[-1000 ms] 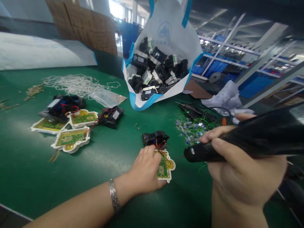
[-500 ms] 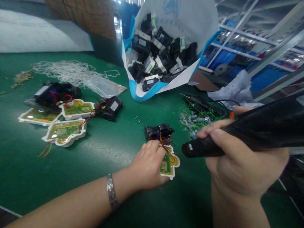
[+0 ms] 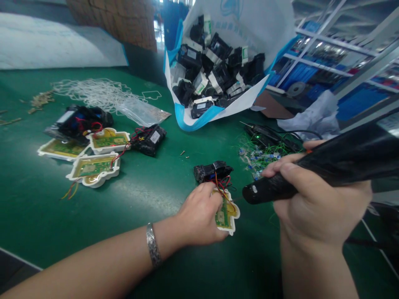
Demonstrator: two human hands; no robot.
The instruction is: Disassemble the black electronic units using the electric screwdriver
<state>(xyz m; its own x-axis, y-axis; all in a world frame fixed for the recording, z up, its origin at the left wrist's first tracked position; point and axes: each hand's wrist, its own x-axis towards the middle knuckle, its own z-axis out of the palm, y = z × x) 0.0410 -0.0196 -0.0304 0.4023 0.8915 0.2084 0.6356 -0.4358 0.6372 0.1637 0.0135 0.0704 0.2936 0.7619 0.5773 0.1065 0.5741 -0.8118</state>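
My left hand point(image 3: 199, 216) lies closed over a white-framed green circuit board point(image 3: 227, 211) on the green table, pinning it down. Red and yellow wires run from that board to a small black module point(image 3: 213, 171) just behind it. My right hand point(image 3: 314, 199) is wrapped round a black pen-shaped power tool point(image 3: 324, 168), whose tip points left, close to the board's right edge.
Three more white-framed boards point(image 3: 93, 166) with black modules point(image 3: 149, 139) lie at the left. A white-and-blue bag point(image 3: 199, 120) full of black modules stands at the back. Loose green-wired parts point(image 3: 260, 155) and a black cable lie right of centre. White gasket rings point(image 3: 93, 93) lie far left.
The view has shifted slightly; my left hand and the board sit a little further right and nearer. The tool in my right hand stays aimed at the board.
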